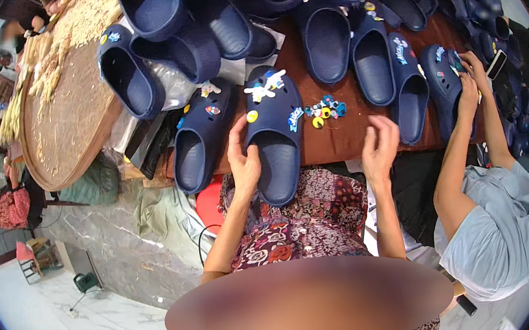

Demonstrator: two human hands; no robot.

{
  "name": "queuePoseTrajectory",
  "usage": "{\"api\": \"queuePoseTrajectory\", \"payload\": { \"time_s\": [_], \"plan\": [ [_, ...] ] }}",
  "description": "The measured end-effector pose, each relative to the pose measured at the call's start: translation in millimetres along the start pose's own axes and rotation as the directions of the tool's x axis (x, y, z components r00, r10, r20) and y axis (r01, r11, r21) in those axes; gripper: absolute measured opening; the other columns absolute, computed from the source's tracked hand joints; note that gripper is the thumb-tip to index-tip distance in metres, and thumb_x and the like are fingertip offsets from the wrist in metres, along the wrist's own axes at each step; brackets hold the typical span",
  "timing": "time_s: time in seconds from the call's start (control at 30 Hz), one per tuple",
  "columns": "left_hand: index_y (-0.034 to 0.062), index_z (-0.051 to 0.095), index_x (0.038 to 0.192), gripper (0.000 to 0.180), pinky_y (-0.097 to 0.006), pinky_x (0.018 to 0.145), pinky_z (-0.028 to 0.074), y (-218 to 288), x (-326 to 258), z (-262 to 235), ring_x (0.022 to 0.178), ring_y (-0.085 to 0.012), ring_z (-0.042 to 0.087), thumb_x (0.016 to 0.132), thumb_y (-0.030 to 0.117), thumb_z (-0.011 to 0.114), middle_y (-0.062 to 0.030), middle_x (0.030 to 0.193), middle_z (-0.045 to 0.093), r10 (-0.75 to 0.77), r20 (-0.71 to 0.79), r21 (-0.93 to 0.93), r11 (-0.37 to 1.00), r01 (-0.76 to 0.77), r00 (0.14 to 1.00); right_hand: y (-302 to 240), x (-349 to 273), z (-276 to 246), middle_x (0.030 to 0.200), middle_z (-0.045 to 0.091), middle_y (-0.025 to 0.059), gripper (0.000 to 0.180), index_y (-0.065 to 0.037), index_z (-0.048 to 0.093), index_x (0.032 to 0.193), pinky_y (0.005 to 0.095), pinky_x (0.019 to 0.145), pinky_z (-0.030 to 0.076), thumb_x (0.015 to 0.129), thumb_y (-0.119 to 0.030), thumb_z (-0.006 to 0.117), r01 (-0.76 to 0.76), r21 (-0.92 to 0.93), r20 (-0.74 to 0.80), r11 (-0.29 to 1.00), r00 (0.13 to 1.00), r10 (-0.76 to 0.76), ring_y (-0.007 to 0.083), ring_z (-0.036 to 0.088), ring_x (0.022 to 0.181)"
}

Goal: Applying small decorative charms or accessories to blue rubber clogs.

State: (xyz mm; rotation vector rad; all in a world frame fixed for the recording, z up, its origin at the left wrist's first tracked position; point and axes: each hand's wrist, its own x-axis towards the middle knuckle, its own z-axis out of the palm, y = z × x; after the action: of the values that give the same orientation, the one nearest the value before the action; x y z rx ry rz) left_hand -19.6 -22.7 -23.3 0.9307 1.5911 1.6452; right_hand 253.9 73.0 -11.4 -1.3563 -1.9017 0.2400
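My left hand (244, 161) grips the left side of a navy clog (278, 170), whose heel overhangs the table's front edge. White figure charms, a yellow round charm and a blue lettered charm sit on its upper. Another decorated navy clog (190, 157) lies just left of it. My right hand (380, 145) is raised near the table edge, its fingers loosely bent and apart, with nothing visible in them. Between the hands and a little farther back, a small pile of blue, white and yellow charms (326, 111) rests on the brown tabletop (330, 141).
Many navy clogs (328, 44) crowd the back and right of the table. On the right, a co-worker's hands (469, 84) touch a decorated clog (444, 82). A round woven tray (66, 116) with pale strips stands at left. Another person (8, 207) sits far left.
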Motion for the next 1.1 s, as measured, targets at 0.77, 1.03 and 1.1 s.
{"api": "queuePoseTrajectory", "payload": {
  "time_s": [0.77,1.03,1.1],
  "plan": [
    [0.0004,0.055,0.128,0.060,-0.039,0.108,0.040,10,20,5,0.122,-0.0316,0.055,0.071,-0.015,0.045,-0.0182,0.125,0.058,0.173,0.029,0.292,0.941,-0.174,0.985,-97,109,130,0.127,0.052,0.0146,0.039,-0.011,0.064,0.119,0.0470,0.099,0.036,0.087,-0.034,0.068,0.342,0.439,0.471,0.831,0.700,-0.537,0.0346,0.045,0.121],
    [-0.0014,0.055,0.121,0.058,-0.037,0.108,0.039,19,21,9,0.122,-0.0329,0.055,0.069,-0.020,0.039,-0.0187,0.123,0.057,0.279,0.078,0.380,0.879,-0.288,0.957,-104,112,124,0.107,0.056,0.0110,0.034,-0.007,0.061,0.107,0.0438,0.093,0.032,0.082,-0.027,0.071,0.292,0.491,0.485,0.820,0.691,-0.536,0.0317,0.046,0.110],
    [-0.0009,0.055,0.122,0.060,-0.038,0.108,0.039,18,20,9,0.121,-0.0349,0.054,0.067,-0.020,0.039,-0.0196,0.122,0.057,0.281,0.077,0.371,0.883,-0.289,0.957,-106,113,122,0.106,0.055,0.0118,0.032,-0.007,0.059,0.108,0.0427,0.096,0.032,0.085,-0.027,0.068,0.354,0.403,0.553,0.844,0.641,-0.533,0.0308,0.045,0.110]
  ]
}}
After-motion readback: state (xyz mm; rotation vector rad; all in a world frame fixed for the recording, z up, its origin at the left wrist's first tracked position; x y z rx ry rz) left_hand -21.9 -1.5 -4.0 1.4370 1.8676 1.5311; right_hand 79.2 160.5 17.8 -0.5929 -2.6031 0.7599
